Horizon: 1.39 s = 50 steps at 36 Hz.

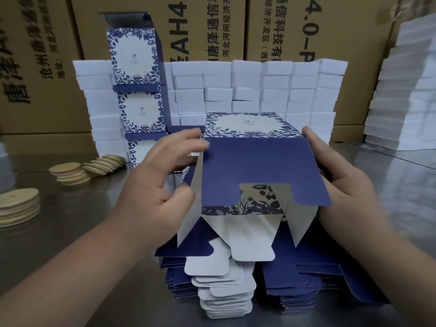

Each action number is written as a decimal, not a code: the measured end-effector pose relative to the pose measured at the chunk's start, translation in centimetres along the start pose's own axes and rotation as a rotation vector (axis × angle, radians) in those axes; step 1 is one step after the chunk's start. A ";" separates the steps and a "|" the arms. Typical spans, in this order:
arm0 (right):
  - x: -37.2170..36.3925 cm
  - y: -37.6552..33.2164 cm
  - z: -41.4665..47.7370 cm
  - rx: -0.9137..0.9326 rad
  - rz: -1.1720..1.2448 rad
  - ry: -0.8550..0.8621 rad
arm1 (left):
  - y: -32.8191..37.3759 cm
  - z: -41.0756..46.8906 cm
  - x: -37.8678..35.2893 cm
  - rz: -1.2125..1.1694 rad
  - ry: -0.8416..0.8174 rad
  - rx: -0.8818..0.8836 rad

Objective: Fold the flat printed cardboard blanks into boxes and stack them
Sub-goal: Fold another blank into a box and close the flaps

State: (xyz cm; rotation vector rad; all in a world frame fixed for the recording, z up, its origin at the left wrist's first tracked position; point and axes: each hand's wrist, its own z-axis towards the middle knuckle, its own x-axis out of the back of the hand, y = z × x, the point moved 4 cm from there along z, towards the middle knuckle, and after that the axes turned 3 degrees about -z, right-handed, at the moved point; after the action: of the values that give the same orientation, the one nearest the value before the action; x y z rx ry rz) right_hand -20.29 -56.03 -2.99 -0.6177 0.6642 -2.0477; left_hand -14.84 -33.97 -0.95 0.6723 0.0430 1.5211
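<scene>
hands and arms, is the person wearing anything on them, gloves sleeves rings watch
Nothing worn that shows. The left hand and right hand are bare, without gloves, and no ring is visible on the fingers in view, though the left fingers are blurred. The left forearm and right forearm are bare to the frame's edge: no sleeve, watch or band.

Three stacked boxes (134, 55), one unfinished box (254, 161)
</scene>
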 end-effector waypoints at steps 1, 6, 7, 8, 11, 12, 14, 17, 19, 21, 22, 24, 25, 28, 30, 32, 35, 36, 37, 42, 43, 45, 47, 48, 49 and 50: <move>0.0 -0.1 0.0 -0.003 0.001 -0.003 | 0.1 0.0 0.0 0.058 -0.013 -0.029; 0.1 -0.2 -0.1 -0.049 -0.114 -0.023 | 0.0 -0.1 0.3 0.129 -0.046 0.020; 0.1 -0.2 -0.1 -0.057 -0.129 -0.029 | -0.1 -0.2 0.3 0.151 -0.045 0.037; 0.2 -0.3 0.0 -0.058 -0.142 -0.035 | -0.1 -0.2 0.2 0.170 -0.041 0.058; -0.1 -0.6 0.0 -0.036 -0.131 -0.079 | 0.0 -0.3 -0.1 0.237 -0.016 0.101; -0.2 -0.8 0.1 -0.026 -0.118 -0.092 | 0.0 -0.4 -0.2 0.257 -0.007 0.108; -0.3 -1.1 0.1 -0.015 -0.101 -0.098 | 0.0 -0.4 -0.3 0.281 0.008 0.131; -0.4 -1.2 0.1 -0.018 -0.103 -0.101 | 0.2 -0.4 -0.3 0.276 0.039 0.157; -0.3 -1.3 0.0 -0.021 -0.121 -0.107 | 0.3 -0.4 -0.3 0.276 0.050 0.150; -0.2 -1.3 0.0 -0.016 -0.136 -0.118 | 0.5 -0.4 -0.4 0.280 0.052 0.131; -0.3 -1.3 0.0 -0.010 -0.136 -0.123 | 0.6 -0.4 -0.4 0.288 0.050 0.113; -0.3 -1.3 0.0 -0.001 -0.123 -0.129 | 0.8 -0.3 -0.4 0.301 0.041 0.079; -0.4 -1.4 0.0 0.003 -0.114 -0.132 | 0.8 -0.3 -0.5 0.307 0.035 0.066; -0.5 -1.5 0.0 0.019 -0.094 -0.140 | 0.8 -0.4 -0.7 0.316 0.006 0.045; -0.5 -1.6 0.1 0.027 -0.087 -0.141 | 0.6 -0.5 -0.8 0.302 -0.011 0.053; -0.5 -1.5 0.1 0.022 -0.084 -0.134 | 0.4 -0.6 -0.8 0.293 -0.025 0.057; -0.1 -1.1 0.1 -0.002 -0.071 -0.085 | 0.4 -0.7 -0.9 0.290 -0.055 0.048; -0.1 -1.0 0.2 -0.004 -0.056 -0.068 | 0.4 -0.7 -1.0 0.293 -0.062 0.040; 0.0 -0.9 0.2 -0.001 -0.042 -0.053 | 0.4 -0.8 -1.0 0.293 -0.066 0.031; 0.2 -1.0 0.3 0.017 -0.024 -0.005 | 0.4 -0.7 -0.9 0.163 -0.091 -0.010; 0.2 -1.0 0.3 0.019 -0.025 0.003 | 0.3 -0.8 -0.9 0.122 -0.092 -0.023; 0.3 -1.1 0.3 0.013 -0.021 0.031 | -0.1 -0.9 -0.7 0.049 -0.099 -0.054; 0.4 -1.1 0.3 0.006 -0.011 0.048 | -0.6 -1.0 -0.8 -0.026 -0.130 -0.071; 0.3 -1.1 0.3 0.002 -0.011 0.052 | -0.9 -1.0 -0.8 -0.069 -0.146 -0.071; 0.3 -1.1 0.3 -0.002 -0.012 0.054 | -1.1 -1.0 -0.7 -0.104 -0.142 -0.063; 0.3 -1.1 0.3 -0.003 -0.012 0.056 | -1.4 -1.0 -0.5 -0.127 -0.121 -0.042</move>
State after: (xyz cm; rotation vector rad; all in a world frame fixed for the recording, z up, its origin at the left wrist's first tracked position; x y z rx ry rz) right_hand -20.90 -55.85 -2.03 -0.5694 0.6979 -2.0817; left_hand -14.05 -33.96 -2.61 0.7138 -0.0373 1.3537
